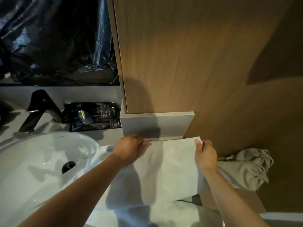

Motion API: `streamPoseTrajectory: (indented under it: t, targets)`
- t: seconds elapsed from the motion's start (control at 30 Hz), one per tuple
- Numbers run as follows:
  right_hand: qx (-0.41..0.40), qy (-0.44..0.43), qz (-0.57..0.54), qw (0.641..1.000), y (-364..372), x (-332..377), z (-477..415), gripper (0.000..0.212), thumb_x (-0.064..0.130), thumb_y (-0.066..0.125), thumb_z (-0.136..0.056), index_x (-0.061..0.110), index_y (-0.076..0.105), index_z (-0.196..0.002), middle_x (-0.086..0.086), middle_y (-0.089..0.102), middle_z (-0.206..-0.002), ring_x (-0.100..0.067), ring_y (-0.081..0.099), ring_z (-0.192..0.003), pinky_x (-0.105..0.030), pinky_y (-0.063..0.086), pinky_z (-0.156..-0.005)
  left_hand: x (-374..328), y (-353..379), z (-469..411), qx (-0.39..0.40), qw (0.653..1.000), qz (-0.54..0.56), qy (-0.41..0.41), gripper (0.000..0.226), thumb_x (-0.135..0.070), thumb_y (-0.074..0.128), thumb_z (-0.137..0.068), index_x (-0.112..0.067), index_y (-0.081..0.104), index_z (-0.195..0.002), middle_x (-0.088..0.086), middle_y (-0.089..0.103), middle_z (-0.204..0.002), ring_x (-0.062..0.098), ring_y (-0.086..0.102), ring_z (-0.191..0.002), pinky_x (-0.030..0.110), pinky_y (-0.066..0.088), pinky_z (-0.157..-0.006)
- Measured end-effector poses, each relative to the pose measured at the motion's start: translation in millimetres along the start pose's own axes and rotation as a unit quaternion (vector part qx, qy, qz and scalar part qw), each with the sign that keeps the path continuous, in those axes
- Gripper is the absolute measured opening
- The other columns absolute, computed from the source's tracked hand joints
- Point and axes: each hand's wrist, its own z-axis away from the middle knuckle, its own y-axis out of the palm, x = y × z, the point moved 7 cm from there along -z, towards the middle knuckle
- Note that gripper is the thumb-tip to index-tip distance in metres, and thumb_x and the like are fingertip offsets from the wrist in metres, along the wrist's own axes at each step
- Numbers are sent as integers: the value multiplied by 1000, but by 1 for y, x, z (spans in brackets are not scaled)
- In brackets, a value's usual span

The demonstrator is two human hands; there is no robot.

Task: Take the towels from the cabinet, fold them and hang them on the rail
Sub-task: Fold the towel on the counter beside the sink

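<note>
Head view: both bare forearms reach forward, palms down. The left hand [131, 148] curls its fingers over the far left corner of the white cloth towel [167, 167]. The right hand [206, 154] pinches the far right corner. The towel lies spread on the grey table [105, 136], right of the white oval basin [41, 153], below the brown wooden cabinet [180, 63].

We see one white rectangular cloth towel [168, 163] lying flat across the grey counter [105, 135], just right of the white round ceramic basin [36, 154], its far edge close to the foot of the wall. Its upper layer is smooth and lies over more white cloth nearer us. Our left hand [131, 147] grips the far left corner, and our right hand [205, 154] pinches the far right corner, slightly lifted.
</note>
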Motion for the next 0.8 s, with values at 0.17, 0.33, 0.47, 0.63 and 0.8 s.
streamPoseTrajectory:
  t: [0.17, 0.33, 0.47, 0.63, 0.8]
  targets:
    - [59, 46, 29, 997, 25, -34, 5, 34, 31, 43, -102, -2, 52, -97, -28, 65, -98, -42, 61, -94, -36, 33, -66, 31, 35, 17, 124, 991, 34, -21, 37, -45, 43, -99, -20, 64, -116, 5, 67, -116, 26, 62, -104, 31, 46, -87]
    - [43, 51, 54, 996, 33, -37, 8, 35, 33, 43, -102, 0, 53, -100, -28, 67, -100, -44, 62, -95, -34, 25, -64, 52, 33, 25, 130, 991, 28, -18, 35, -46, 44, -98, -22, 65, -112, 5, 64, -103, 24, 61, -97, 29, 43, -82]
    - [42, 58, 80, 994, 33, -41, 8, 35, 36, 41, -102, 2, 52, -103, -26, 67, -101, -43, 63, -95, -34, 29, -65, 65, 22, 36, 157, 987, 17, -17, 38, -46, 40, -100, -21, 63, -117, 4, 64, -105, 21, 60, -100, 32, 44, -87]
    - [4, -43, 115, 992, 28, -15, 21, 24, 21, 52, -98, 0, 54, -108, -22, 63, -100, -40, 59, -95, -38, 43, -72, 76, 18, 49, 152, 988, -16, -27, 36, -42, 39, -101, -20, 58, -122, 4, 56, -112, 23, 49, -106, 34, 41, -93]
    - [43, -248, 116, 961, 55, 55, 57, 43, 15, 58, -92, 4, 52, -134, -15, 51, -137, -33, 44, -129, -46, 33, -111, 90, 3, 57, 130, 988, 55, -59, 25, -49, 47, -92, -29, 62, -95, 0, 54, -94, 20, 51, -91, 31, 42, -76]
